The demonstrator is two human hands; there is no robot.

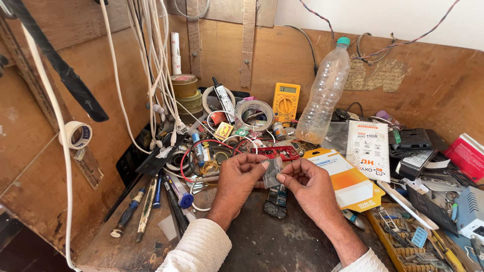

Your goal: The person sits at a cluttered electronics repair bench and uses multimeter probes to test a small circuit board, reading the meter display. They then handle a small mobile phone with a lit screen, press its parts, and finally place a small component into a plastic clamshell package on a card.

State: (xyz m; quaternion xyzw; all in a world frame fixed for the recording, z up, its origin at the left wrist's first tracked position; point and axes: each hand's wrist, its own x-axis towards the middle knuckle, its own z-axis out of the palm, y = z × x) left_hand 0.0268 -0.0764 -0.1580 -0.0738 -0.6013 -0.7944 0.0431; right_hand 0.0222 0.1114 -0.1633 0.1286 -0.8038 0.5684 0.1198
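Head view. Item in hand: a small, thin, translucent grey plastic piece [273, 171], roughly rectangular. It was pinched at its left edge by the thumb and forefinger of the left hand [241, 177] and at its right edge by the fingertips of the right hand [307, 182]. Both hands were closed on it and raised it clear of the worn dark workbench top [262, 242], probably so that light passed through it for inspection. Its surface looked cloudy and slightly glossy; finer detail could not be made out.

Directly beneath the hands lay a small dark circuit assembly with a blue part [276, 199], apart from the piece. Just beyond the fingertips lay a red rectangular circuit board [278, 152] among tangled wires. To the right of the right hand rested an orange-and-white flat cardboard package [348, 182]. Further beyond stood a clear plastic bottle with a green cap [323, 95] and a yellow digital multimeter [286, 102]. To the left of the left hand lay a row of blue-handled screwdrivers [143, 201].
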